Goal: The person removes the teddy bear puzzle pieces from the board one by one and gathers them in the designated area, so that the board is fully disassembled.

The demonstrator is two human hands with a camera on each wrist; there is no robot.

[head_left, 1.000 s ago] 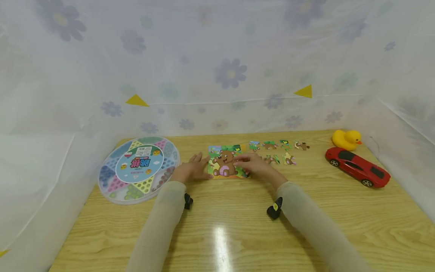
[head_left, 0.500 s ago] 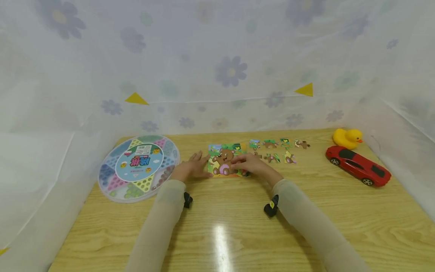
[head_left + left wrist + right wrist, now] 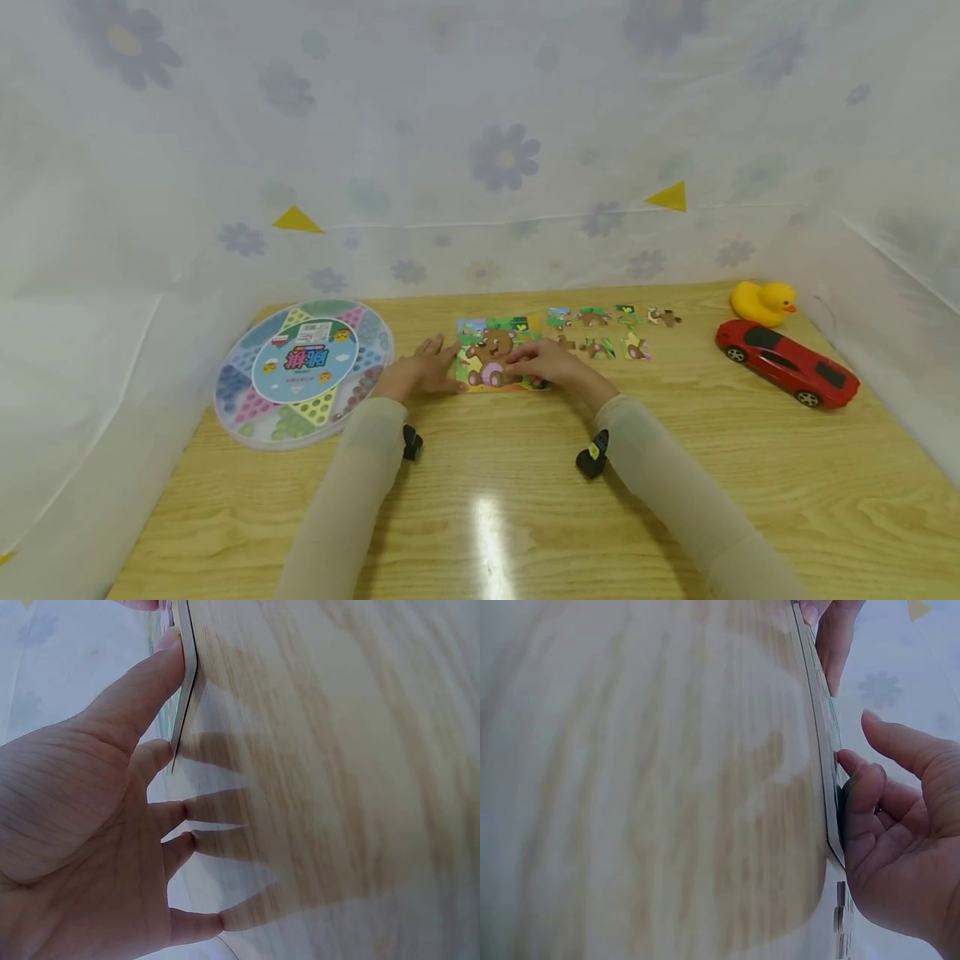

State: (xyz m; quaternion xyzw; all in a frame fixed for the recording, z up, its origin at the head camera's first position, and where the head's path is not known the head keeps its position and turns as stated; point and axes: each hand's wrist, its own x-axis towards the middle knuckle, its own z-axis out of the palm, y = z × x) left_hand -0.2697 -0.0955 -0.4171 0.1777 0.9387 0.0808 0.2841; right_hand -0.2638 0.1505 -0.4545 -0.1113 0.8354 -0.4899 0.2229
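Note:
A bear jigsaw puzzle [image 3: 489,354] lies in its thin board near the back middle of the table. At its left side rests my left hand [image 3: 425,371], fingers spread with their tips on the table. In the left wrist view its thumb [image 3: 139,690] lies on the edge of the board [image 3: 180,712]. My right hand [image 3: 551,362] reaches over the puzzle's right half. The right wrist view has its fingers bent, the index fingertip touching the puzzle's face, while the thumb [image 3: 900,742] stands apart. Nothing shows between them. The right hand hides part of the picture.
Several loose jigsaw pieces [image 3: 595,317] lie in two rows right of the puzzle. A round Chinese checkers set [image 3: 303,375] sits at the left. Over at the right are a red toy car [image 3: 786,364] and a yellow rubber duck [image 3: 761,303]. A flowered curtain [image 3: 420,167] stands behind the table.
My right hand has slid slightly left across the puzzle, its forearm shifting with it. My left hand stays at the board's left side. The loose pieces have not moved.

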